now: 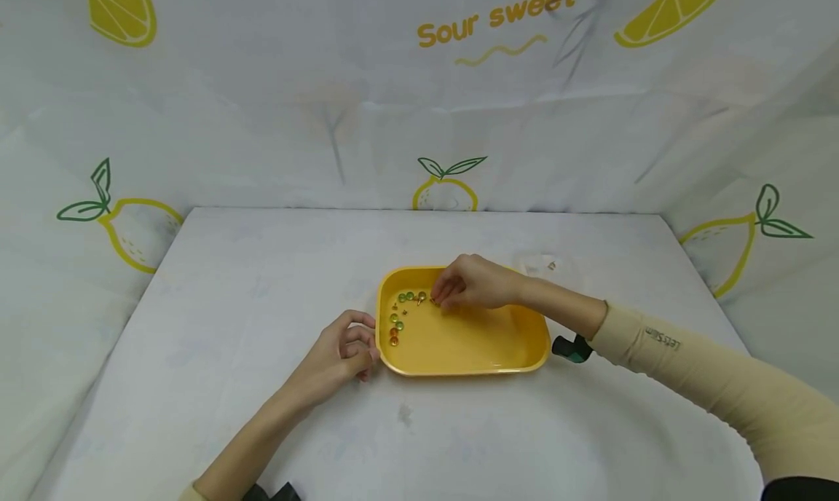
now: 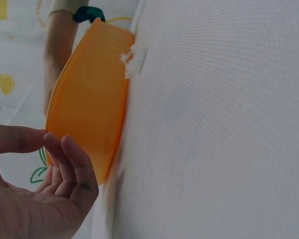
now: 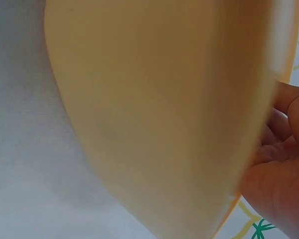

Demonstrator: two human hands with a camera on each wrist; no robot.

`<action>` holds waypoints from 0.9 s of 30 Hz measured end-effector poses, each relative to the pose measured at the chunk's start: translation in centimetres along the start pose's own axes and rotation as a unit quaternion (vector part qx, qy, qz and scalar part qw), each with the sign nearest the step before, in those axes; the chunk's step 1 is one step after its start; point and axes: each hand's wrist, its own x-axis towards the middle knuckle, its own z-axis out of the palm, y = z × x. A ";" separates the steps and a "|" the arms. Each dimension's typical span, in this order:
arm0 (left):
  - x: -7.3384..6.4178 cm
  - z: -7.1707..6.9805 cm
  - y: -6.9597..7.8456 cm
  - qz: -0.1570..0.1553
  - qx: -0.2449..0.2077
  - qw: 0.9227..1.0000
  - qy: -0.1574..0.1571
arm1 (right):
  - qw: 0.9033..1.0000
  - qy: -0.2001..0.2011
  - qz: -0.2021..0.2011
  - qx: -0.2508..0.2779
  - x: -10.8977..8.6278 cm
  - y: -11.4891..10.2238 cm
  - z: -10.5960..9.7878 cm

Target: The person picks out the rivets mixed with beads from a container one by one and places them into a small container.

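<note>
My shallow yellow tray (image 1: 472,348) is sitting flat and upright, its corners rounded, with my left hand (image 1: 344,352) touching its left rim. Inside, small glossy beads (image 1: 394,317) in green, orange and gold are lying in a bent row along the left wall and then the far wall, with tiny gold-coloured bits (image 1: 404,312) scattered among them. At that row's right-hand end my right hand (image 1: 477,282) is pinching a gold-coloured piece (image 1: 433,301), its shape mostly hidden.
</note>
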 end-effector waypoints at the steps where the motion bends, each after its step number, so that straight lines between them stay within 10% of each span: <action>1: 0.0 0.0 0.0 0.001 0.000 1.000 0.000 | 1.000 0.001 0.003 -0.003 0.0 0.0 0.0; 27: 0.0 0.1 0.1 0.000 0.000 1.000 0.003 | 0.998 0.017 0.063 -0.018 -0.1 0.2 1.1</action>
